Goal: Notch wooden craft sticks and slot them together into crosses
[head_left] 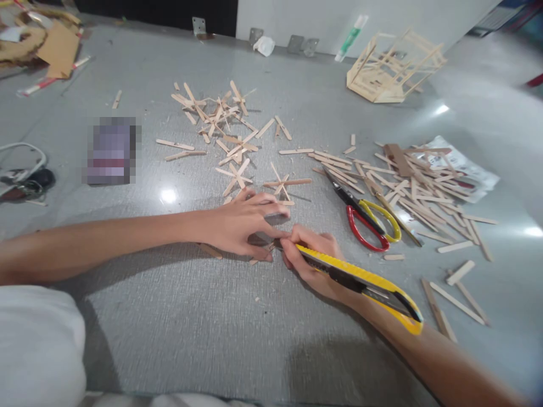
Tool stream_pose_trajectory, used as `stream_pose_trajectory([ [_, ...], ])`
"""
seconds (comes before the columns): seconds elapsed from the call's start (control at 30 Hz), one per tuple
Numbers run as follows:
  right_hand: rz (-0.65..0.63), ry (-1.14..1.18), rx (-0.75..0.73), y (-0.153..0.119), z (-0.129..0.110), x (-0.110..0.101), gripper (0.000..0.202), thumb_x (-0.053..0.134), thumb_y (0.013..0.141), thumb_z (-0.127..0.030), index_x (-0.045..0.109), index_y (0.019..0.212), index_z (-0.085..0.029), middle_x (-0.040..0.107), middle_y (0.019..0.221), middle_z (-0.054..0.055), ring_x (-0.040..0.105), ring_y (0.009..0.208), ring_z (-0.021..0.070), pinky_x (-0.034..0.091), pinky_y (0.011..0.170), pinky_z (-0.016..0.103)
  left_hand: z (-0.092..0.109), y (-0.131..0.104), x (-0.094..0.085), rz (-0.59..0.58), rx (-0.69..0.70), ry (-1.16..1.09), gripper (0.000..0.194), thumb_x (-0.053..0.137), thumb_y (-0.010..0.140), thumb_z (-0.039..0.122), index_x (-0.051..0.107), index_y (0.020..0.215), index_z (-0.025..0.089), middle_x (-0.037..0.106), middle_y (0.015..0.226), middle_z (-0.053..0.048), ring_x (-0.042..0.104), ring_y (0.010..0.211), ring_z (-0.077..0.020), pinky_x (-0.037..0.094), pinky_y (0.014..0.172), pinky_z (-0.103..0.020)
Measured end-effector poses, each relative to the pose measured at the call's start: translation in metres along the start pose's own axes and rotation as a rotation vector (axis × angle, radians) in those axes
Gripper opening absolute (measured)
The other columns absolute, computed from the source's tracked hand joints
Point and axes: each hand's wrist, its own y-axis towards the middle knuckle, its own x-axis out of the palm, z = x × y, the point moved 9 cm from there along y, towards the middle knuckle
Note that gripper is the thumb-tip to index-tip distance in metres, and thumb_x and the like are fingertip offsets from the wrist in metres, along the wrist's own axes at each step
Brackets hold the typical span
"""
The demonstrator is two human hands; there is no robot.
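Note:
My right hand [316, 257] is wrapped around a yellow utility knife [360, 277], its handle slanting back over my forearm. The knife's front end points left toward the fingertips of my left hand [244, 223]. My left thumb and index finger hold a small wooden craft stick [270, 246] down against the table, mostly hidden by the fingers. The other left fingers are spread on the surface. Another stick [211, 251] shows under my left wrist. Just beyond the hands lie star-shaped bundles of crossed sticks [236, 177].
Scissors [369, 223] with red and yellow handles lie right of my hands, beside a heap of craft sticks [424, 186]. A stick frame [377, 85] stands at the back right. A blurred-out box-like item [111, 150] and a cable [36, 150] are at left.

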Motion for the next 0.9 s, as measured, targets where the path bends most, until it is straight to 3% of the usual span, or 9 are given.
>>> stream_pose_trajectory([
  [0.17,-0.001,0.031,0.039,0.001,0.002,-0.001,0.035,0.052,0.103,-0.032,0.043,0.07,-0.025,0.057,0.054,-0.007,0.048,0.045,0.0105,0.04,0.054,0.026,0.002,-0.001,-0.002,0.0,-0.003,0.024,0.026,0.07,0.096,0.043,0.077,0.116,0.029,0.053,0.148,-0.012,0.044,0.137,-0.0382,0.032,0.106,-0.054],
  [0.33,-0.001,0.065,0.087,-0.002,0.009,-0.001,0.035,0.054,0.103,-0.034,0.048,0.07,-0.024,0.059,0.054,-0.006,0.05,0.045,0.0099,0.041,0.055,0.025,0.0,-0.004,-0.001,-0.017,0.009,0.046,0.034,0.062,0.102,0.033,0.068,0.135,0.026,0.052,0.154,-0.014,0.04,0.143,-0.0359,0.032,0.109,-0.053],
  [0.5,0.052,0.162,0.135,-0.007,0.013,-0.005,0.036,0.056,0.103,-0.036,0.046,0.07,-0.024,0.059,0.052,-0.006,0.048,0.042,0.0085,0.038,0.05,0.023,-0.004,-0.008,-0.003,0.188,-0.058,0.073,0.015,0.071,0.098,0.033,0.079,0.106,0.023,0.073,0.126,-0.006,0.058,0.123,-0.0266,0.035,0.101,-0.044],
  [0.63,0.117,0.105,0.13,-0.01,0.009,-0.014,0.037,0.058,0.101,-0.032,0.046,0.067,-0.023,0.058,0.049,-0.006,0.048,0.041,0.0084,0.038,0.048,0.023,0.0,-0.012,-0.003,0.271,-0.052,0.155,0.02,0.065,0.102,0.034,0.076,0.098,0.019,0.077,0.108,-0.002,0.063,0.105,-0.0215,0.039,0.092,-0.038],
  [0.73,0.148,0.002,0.086,-0.009,0.003,-0.02,0.038,0.058,0.1,-0.031,0.051,0.064,-0.022,0.058,0.05,-0.005,0.05,0.042,0.0089,0.037,0.049,0.024,0.009,-0.015,-0.006,0.298,-0.069,0.276,0.022,0.059,0.106,0.031,0.075,0.101,0.017,0.077,0.105,-0.003,0.063,0.1,-0.0203,0.043,0.089,-0.036],
  [0.9,0.184,-0.062,0.075,-0.005,0.004,-0.024,0.036,0.061,0.098,-0.029,0.055,0.064,-0.021,0.057,0.051,-0.005,0.048,0.042,0.0083,0.036,0.048,0.023,0.048,-0.023,-0.003,0.313,-0.096,0.593,0.021,0.053,0.1,0.005,0.073,0.104,0.007,0.075,0.103,-0.01,0.065,0.095,-0.0237,0.051,0.083,-0.036],
])
